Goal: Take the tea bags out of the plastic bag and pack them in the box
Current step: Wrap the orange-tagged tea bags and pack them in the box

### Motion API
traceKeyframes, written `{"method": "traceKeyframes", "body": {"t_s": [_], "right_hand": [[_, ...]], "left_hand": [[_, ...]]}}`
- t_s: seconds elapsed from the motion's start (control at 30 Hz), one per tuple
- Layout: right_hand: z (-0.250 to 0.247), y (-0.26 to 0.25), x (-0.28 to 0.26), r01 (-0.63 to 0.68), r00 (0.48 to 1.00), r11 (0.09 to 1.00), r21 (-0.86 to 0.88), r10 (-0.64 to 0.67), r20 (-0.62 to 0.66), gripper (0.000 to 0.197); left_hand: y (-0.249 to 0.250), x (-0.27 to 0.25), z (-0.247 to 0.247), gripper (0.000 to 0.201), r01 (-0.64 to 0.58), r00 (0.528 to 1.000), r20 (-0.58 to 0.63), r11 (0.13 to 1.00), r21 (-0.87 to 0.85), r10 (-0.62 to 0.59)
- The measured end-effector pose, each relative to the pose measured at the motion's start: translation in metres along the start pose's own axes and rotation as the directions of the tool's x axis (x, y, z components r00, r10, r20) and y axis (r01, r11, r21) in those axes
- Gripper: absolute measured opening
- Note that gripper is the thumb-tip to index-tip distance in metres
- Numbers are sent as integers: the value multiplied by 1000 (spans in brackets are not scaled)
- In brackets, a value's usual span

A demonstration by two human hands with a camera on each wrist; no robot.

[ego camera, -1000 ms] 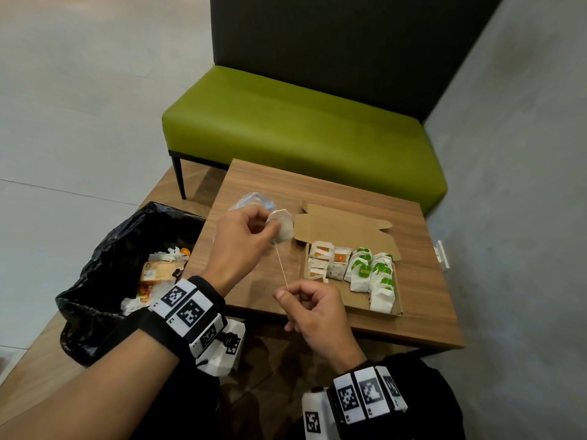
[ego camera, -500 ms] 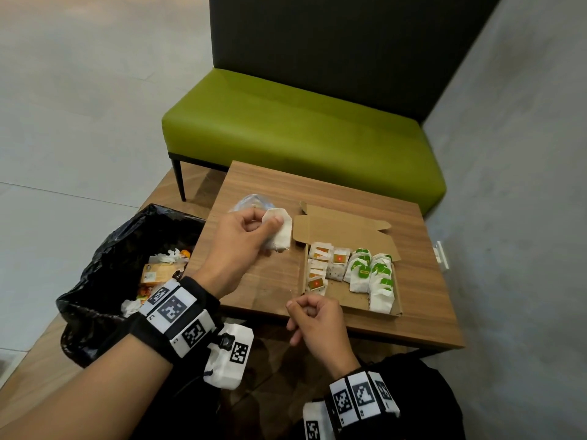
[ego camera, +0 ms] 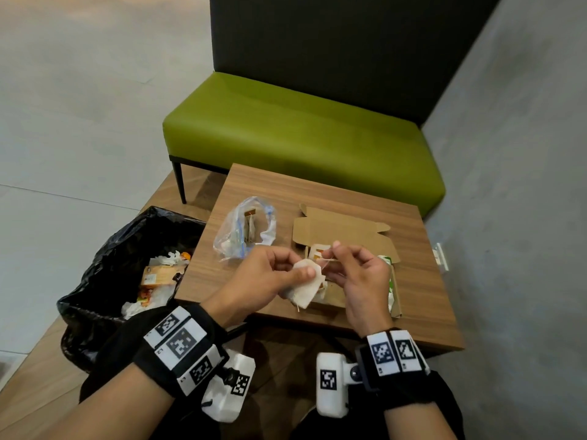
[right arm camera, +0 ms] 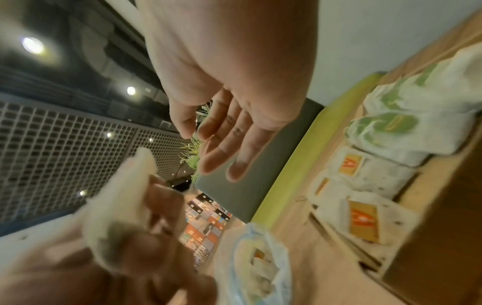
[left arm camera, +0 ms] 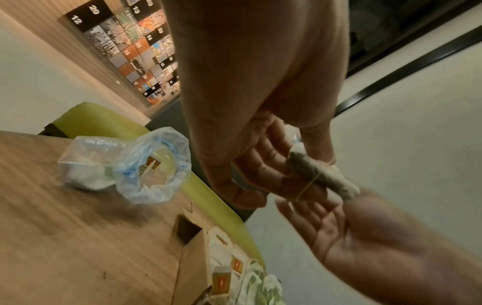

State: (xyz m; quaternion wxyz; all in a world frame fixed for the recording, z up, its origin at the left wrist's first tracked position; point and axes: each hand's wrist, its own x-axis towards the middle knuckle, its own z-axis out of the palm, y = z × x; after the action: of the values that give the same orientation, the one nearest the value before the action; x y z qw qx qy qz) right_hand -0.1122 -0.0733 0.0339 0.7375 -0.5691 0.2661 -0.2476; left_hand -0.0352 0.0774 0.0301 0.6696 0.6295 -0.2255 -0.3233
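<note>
White tea bag (ego camera: 305,285) pinched in left hand (ego camera: 260,277) grip, thumb on top, held above near edge of bench (ego camera: 409,249). Its string (ego camera: 327,259) pinched by right hand (ego camera: 359,274) fingertips, just right of that grip. Open box (ego camera: 344,231) directly beyond grip, packed bags partly hidden. Plastic bag (ego camera: 244,231) beyond-left, mouth open, bags inside.

In the head view the right hand (ego camera: 355,281) hides most of the box (ego camera: 341,231) (its packed tea bags mostly unseen) at three o'clock.
</note>
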Motion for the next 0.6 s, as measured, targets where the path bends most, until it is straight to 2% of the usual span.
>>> {"method": "traceKeyframes", "body": {"t_s": [0.13, 0.33, 0.47, 0.6], "right_hand": [[8, -11, 2, -4, 999, 995, 99, 0, 36, 8], [9, -10, 3, 12, 999, 996, 86, -15, 41, 31], [8, -10, 3, 12, 996, 998, 62, -17, 84, 19], [7, -10, 1, 66, 991, 998, 22, -68, 112, 10]], "left_hand": [[-6, 2, 8, 16, -41, 999, -32, 998, 38, 42], [-14, 6, 11, 7, -38, 996, -75, 999, 13, 39], [-24, 8, 12, 13, 21, 997, -79, 998, 65, -16], [-31, 8, 13, 16, 68, 994, -89, 994, 85, -60]]}}
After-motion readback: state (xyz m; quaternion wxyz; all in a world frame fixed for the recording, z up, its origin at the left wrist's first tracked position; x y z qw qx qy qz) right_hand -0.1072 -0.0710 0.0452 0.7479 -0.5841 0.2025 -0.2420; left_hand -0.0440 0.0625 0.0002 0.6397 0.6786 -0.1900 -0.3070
